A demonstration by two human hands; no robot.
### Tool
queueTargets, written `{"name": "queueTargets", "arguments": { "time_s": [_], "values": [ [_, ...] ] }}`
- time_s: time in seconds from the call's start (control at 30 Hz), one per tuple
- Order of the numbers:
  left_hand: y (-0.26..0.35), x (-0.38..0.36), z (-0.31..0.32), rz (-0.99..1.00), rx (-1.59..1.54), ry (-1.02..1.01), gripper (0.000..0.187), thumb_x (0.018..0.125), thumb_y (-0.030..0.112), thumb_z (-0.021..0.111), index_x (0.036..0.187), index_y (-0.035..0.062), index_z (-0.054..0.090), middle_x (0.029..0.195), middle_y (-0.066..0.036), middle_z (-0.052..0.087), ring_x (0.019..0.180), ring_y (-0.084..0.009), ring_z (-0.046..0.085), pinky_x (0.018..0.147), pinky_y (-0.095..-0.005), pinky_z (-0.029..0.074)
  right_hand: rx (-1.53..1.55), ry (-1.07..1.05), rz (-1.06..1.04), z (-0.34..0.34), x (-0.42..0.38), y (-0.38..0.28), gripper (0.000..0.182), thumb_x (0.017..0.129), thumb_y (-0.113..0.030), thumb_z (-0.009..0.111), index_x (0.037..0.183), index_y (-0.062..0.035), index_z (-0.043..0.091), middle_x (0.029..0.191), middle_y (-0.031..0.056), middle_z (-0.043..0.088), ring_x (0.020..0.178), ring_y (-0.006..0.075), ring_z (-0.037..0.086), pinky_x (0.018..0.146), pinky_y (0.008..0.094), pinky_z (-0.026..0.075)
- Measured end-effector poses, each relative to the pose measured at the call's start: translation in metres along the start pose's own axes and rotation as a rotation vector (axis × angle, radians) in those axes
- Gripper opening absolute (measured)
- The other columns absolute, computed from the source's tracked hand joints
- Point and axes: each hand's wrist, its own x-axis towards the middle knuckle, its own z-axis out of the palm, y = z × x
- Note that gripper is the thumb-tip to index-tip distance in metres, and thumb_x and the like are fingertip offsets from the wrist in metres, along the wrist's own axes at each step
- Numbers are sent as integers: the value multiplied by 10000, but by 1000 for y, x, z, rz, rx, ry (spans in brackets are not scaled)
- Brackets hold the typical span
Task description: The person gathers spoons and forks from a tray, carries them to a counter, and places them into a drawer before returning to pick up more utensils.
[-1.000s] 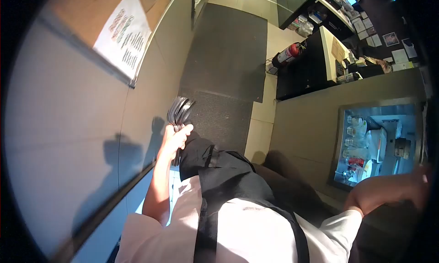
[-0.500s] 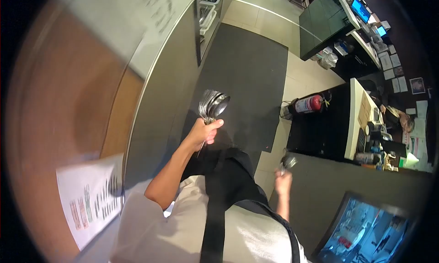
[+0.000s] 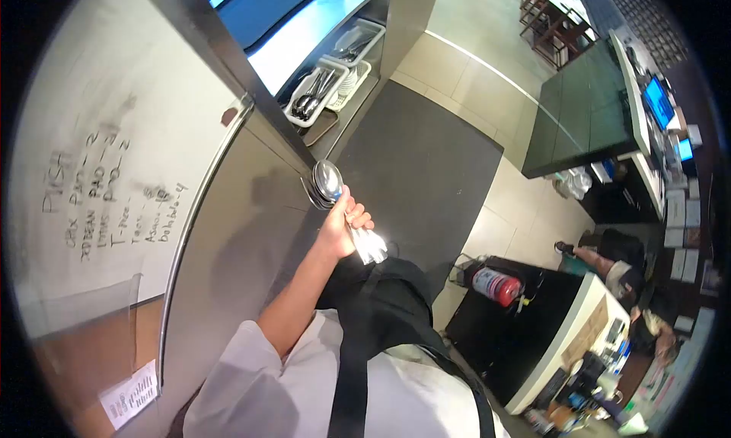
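My left hand (image 3: 344, 226) is closed around a bundle of metal spoons (image 3: 327, 180). Their bowls point up and away from me, pressed together in a stack, and the bright handles stick out below my fingers. The bundle is in front of my dark apron (image 3: 381, 286), above the dark floor mat. My right hand is out of the picture.
On a shelf to the left, a white basket of cutlery (image 3: 314, 95) stands beside another basket (image 3: 356, 43). A whiteboard (image 3: 114, 171) flanks me. Rightward are a fire extinguisher (image 3: 496, 286), a counter (image 3: 560, 346) and a person (image 3: 617, 274). A dark mat (image 3: 426, 164) covers the floor.
The view has turned and moved forward, bringing the cutlery baskets closer. My left hand still grips the spoons, now tilted left. My right hand, earlier holding blurred metal cutlery, has left the view.
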Motion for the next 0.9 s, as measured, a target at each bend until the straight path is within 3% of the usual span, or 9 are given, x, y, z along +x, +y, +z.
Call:
{"name": "queueTargets", "arguments": {
  "time_s": [0.1, 0.17, 0.2, 0.23, 0.37, 0.43, 0.5, 0.73, 0.9],
  "values": [
    [12, 38, 23, 17, 27, 48, 531, 1013, 520, 526, 624, 180, 400, 549, 44, 362, 552, -121, 413, 671, -323, 454, -151, 146, -199, -123, 82, -136, 408, 888, -330, 640, 914, 74, 689, 799, 223, 689, 742, 289, 682, 670, 459, 516],
    [24, 60, 39, 14, 50, 135, 530, 1012, 515, 533, 623, 180, 401, 549, 45, 363, 552, -124, 414, 671, -328, 456, -341, 276, -345, -199, 32, -311, 535, 893, -436, 596, 1035, 68, 705, 1091, 323, 679, 1066, 398, 687, 859, 490, 530],
    [30, 72, 42, 8, 34, 142, 510, 1030, 474, 514, 629, 166, 447, 538, 37, 366, 538, -140, 436, 658, -342, 468, -491, 301, -420, -221, 7, -382, 599, 901, -491, 585, 1143, 48, 687, 1124, 304, 684, 1132, 383, 662, 909, 458, 506],
    [38, 84, 46, 16, 30, 149, 508, 1029, 468, 521, 626, 168, 447, 537, 38, 368, 533, -138, 434, 645, -339, 463, -571, 321, -480, -237, 7, -442, 655, 919, -563, 499, 1198, 1, 679, 1207, 294, 654, 1214, 417, 597, 1020, 472, 452],
    [62, 128, 65, 104, -51, 236, 481, 984, 416, 635, 614, 190, 426, 533, 49, 376, 499, -120, 421, 583, -331, 436, -846, 395, -599, -230, -75, -656, 665, 986, -575, 349, 1299, -62, 636, 1250, 277, 637, 1226, 421, 583, 1044, 502, 444],
    [76, 157, 71, 158, -131, 262, 470, 982, 385, 645, 612, 194, 427, 522, 54, 374, 483, -118, 409, 573, -325, 426, -890, 405, -793, -202, -82, -723, 626, 1014, -531, 317, 1324, -69, 604, 1223, 276, 648, 1203, 412, 602, 1036, 518, 453],
    [87, 184, 76, 201, -239, 269, 461, 983, 343, 643, 612, 194, 412, 501, 63, 357, 457, -106, 390, 557, -318, 414, -1033, 346, -945, -172, -113, -786, 568, 1027, -461, 298, 1251, -51, 620, 1202, 250, 670, 1144, 421, 636, 991, 526, 482],
    [118, 254, 120, 358, -368, 288, 445, 980, 321, 644, 618, 199, 416, 504, 68, 363, 461, -99, 395, 546, -308, 404, -1364, 204, -1436, -90, -190, -948, 354, 1000, -358, 493, 1105, -56, 646, 944, 209, 731, 911, 399, 710, 823, 518, 543],
    [111, 299, 138, 545, -459, 371, 414, 968, 305, 654, 649, 200, 410, 509, 69, 336, 478, -102, 376, 541, -302, 381, -1559, 119, -1662, -61, -205, -1041, 344, 1004, -336, 483, 1164, -57, 605, 923, 230, 725, 880, 429, 702, 783, 553, 533]
  ]
}}
